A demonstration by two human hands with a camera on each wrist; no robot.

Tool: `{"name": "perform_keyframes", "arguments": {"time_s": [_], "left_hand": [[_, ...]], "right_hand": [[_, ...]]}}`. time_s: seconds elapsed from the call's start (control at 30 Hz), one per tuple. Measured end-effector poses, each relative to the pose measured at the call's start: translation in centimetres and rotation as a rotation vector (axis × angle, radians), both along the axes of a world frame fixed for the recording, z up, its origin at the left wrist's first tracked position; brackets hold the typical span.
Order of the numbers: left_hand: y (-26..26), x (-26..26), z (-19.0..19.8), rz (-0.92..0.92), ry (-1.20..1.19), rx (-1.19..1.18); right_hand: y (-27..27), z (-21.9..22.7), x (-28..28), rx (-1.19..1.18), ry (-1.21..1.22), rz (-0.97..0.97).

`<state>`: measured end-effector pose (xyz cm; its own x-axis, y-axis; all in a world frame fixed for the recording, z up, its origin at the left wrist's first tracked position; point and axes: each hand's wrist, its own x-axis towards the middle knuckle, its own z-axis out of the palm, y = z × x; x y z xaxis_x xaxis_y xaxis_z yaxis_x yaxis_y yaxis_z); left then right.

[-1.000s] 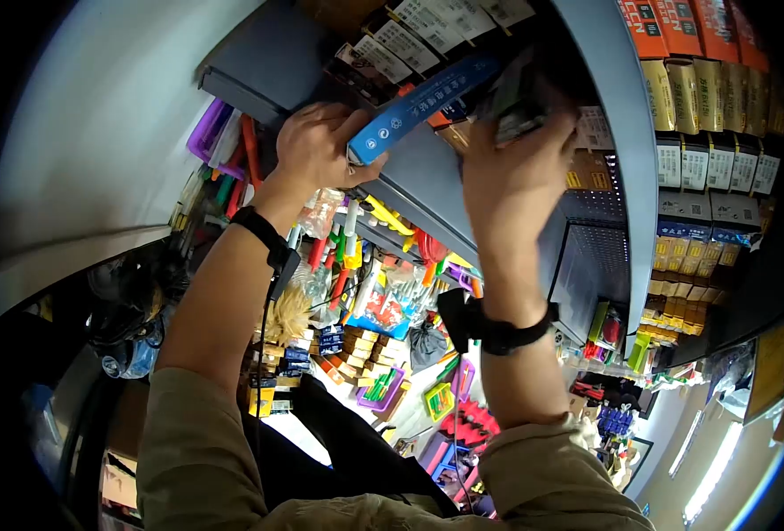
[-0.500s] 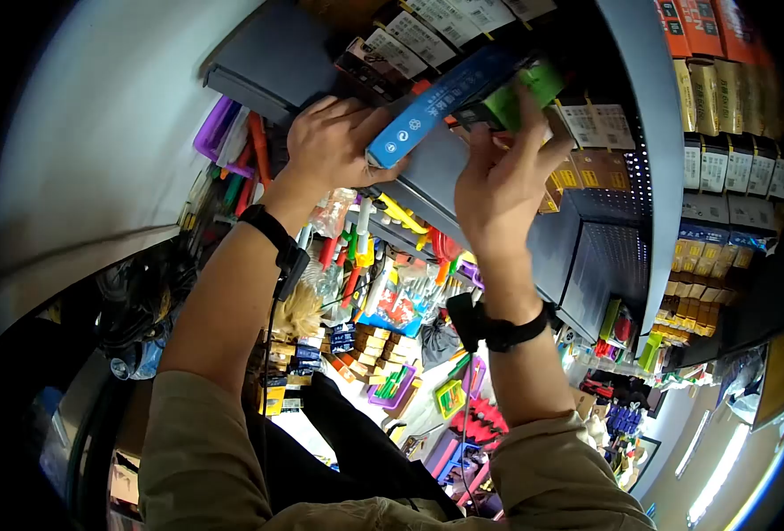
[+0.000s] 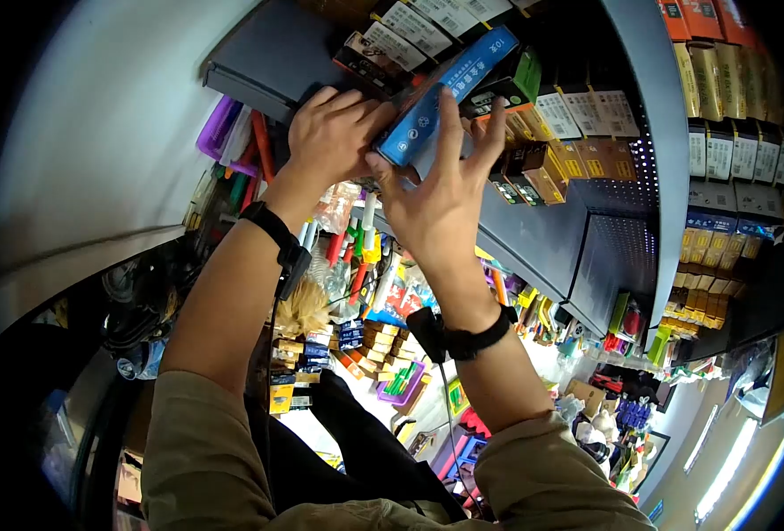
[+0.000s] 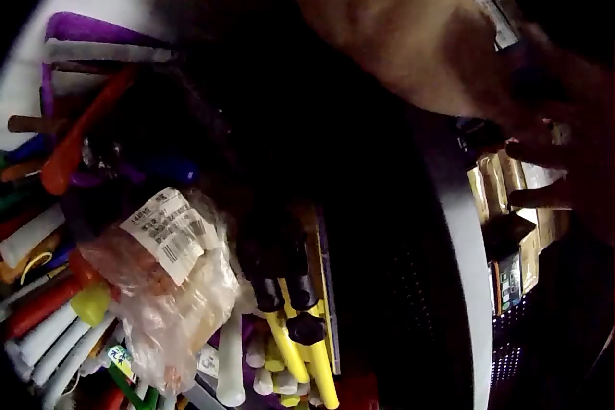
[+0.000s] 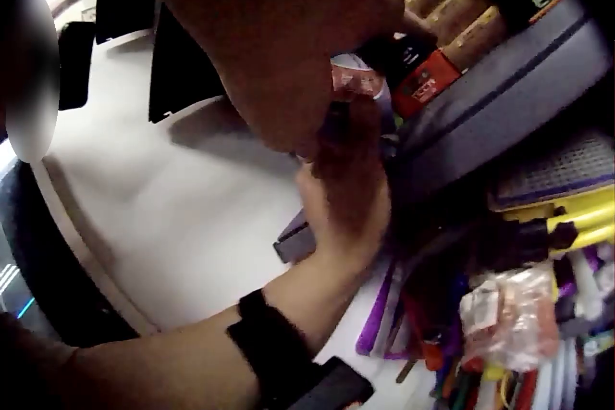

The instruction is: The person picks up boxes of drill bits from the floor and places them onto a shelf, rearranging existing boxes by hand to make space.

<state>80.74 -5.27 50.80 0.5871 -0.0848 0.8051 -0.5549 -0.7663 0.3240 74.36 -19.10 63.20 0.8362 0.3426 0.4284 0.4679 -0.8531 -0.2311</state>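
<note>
In the head view, a long blue box (image 3: 414,124) with white print slants over the front of a grey shelf (image 3: 534,232). My left hand (image 3: 334,133) holds it near its lower end, the fingertips partly hidden behind it. My right hand (image 3: 436,195) has spread fingers, with the thumb right at the box's lower end and the index finger overlapping its face. A green and black box (image 3: 523,78) lies among the shelf boxes just beyond the right fingers. Both hands look dark in the wrist views.
Boxes with white barcode labels (image 3: 587,113) and small brown boxes (image 3: 595,161) line the shelf. More stacked boxes (image 3: 710,155) stand at the right. Below hang a plastic bag (image 4: 178,266), yellow-handled tools (image 4: 298,352) and a purple basket (image 3: 219,128).
My right hand has let go of the green and black box among the shelf boxes and moved left to the blue box. The left hand keeps its hold on the blue box.
</note>
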Motion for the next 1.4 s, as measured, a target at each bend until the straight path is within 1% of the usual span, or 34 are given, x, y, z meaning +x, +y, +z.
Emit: {"name": "perform_keyframes", "arguments": {"time_s": [0.07,0.1,0.13,0.17,0.2,0.23,0.3,0.4,0.43,0.47,0.53,0.57,0.67,0.73,0.8,0.83,0.87,0.9,0.93,1.0,1.03,1.07,1.13,1.17,1.2,1.27,1.3,1.33,1.37,1.4], "left_hand": [[0.0,-0.1,0.2,0.026,-0.012,0.041],[-0.1,-0.3,0.6,-0.004,-0.001,-0.013],[-0.2,-0.4,0.9,-0.029,0.009,-0.069],[-0.2,-0.4,1.1,0.012,-0.023,-0.074],[-0.4,-0.5,1.1,0.014,-0.019,-0.076],[-0.5,-0.4,1.1,0.010,-0.051,-0.097],[-0.7,-0.2,1.1,0.002,-0.086,-0.120],[-0.9,-0.3,0.8,0.030,-0.054,-0.090],[-0.9,-0.4,0.7,0.033,-0.058,-0.086],[-0.8,-0.2,0.8,0.036,-0.066,-0.080],[-0.5,-0.4,1.0,0.032,-0.051,-0.055],[-0.4,-0.3,1.1,0.030,-0.036,-0.036],[-0.5,-0.2,1.0,0.038,-0.089,-0.037],[-0.5,-0.4,1.0,0.039,-0.057,-0.028],[-0.6,-0.2,0.9,0.036,-0.038,-0.025],[-0.6,-0.2,1.1,0.032,-0.047,-0.023],[-0.5,-0.4,1.1,0.032,0.020,0.012],[-0.3,-0.6,1.3,0.037,0.086,0.048],[-0.1,-0.7,1.6,0.038,0.077,0.057],[-0.3,-0.9,2.3,-0.012,0.130,-0.010],[-0.3,-0.8,2.6,-0.012,0.121,-0.002],[0.0,-1.2,3.1,-0.048,0.248,0.012],[0.0,-2.7,4.1,-0.087,0.295,-0.107],[-0.2,-4.8,4.8,-0.076,0.304,-0.199],[-0.3,-7.7,7.4,-0.077,0.180,-0.254],[0.1,-14.8,13.0,-0.301,0.233,-0.539],[1.3,-19.4,16.8,-0.390,0.386,-0.573],[3.2,-23.6,20.1,-0.466,0.480,-0.535],[4.8,-27.6,24.6,-0.508,0.571,-0.534],[7.1,-30.6,28.1,-0.570,0.596,-0.440]], "right_hand": [[-0.4,-0.4,1.0,0.029,-0.087,0.019],[-0.7,-0.3,1.4,0.047,-0.122,0.031],[-0.9,0.2,1.9,0.012,-0.218,0.012],[-1.6,0.4,3.1,0.035,-0.255,-0.025],[-2.2,0.6,4.4,0.056,-0.290,-0.064],[-2.6,0.9,5.8,0.053,-0.288,-0.061],[-2.8,1.6,8.5,0.020,-0.438,-0.154],[-2.4,0.9,10.7,0.013,-0.492,-0.194],[-2.3,0.4,10.7,0.024,-0.572,-0.168],[-2.1,0.1,10.0,0.029,-0.576,-0.170],[-2.0,-0.5,7.5,0.117,-0.265,-0.151],[-2.0,-0.8,7.5,-0.013,-0.302,-0.025],[-1.6,-1.6,9.6,-0.022,-0.256,-0.050],[-1.1,-1.4,10.7,-0.021,-0.263,-0.064],[-0.6,-0.7,10.6,0.004,-0.145,-0.167],[-0.6,-0.3,9.6,-0.036,-0.141,-0.126],[-1.1,0.4,7.9,-0.034,-0.148,-0.133],[-1.6,1.3,5.5,-0.040,-0.067,-0.039],[-1.9,2.3,2.8,-0.041,0.013,0.058],[-3.5,6.3,-4.1,-0.011,0.340,0.026],[-4.5,8.8,-7.4,0.006,0.455,0.003],[-5.9,11.2,-10.6,0.029,0.579,-0.023],[-10.5,15.2,-16.2,0.077,0.726,-0.014],[-12.4,17.3,-19.0,0.098,0.769,-0.068],[-14.3,19.4,-21.3,0.121,0.817,-0.114],[-17.6,23.0,-25.3,0.145,0.887,-0.168],[-19.1,24.4,-26.9,0.138,0.901,-0.181],[-20.3,25.7,-28.5,0.129,0.909,-0.201],[-21.4,26.9,-29.7,0.098,0.877,-0.197],[-22.0,27.9,-30.8,0.132,0.850,-0.210]]}}
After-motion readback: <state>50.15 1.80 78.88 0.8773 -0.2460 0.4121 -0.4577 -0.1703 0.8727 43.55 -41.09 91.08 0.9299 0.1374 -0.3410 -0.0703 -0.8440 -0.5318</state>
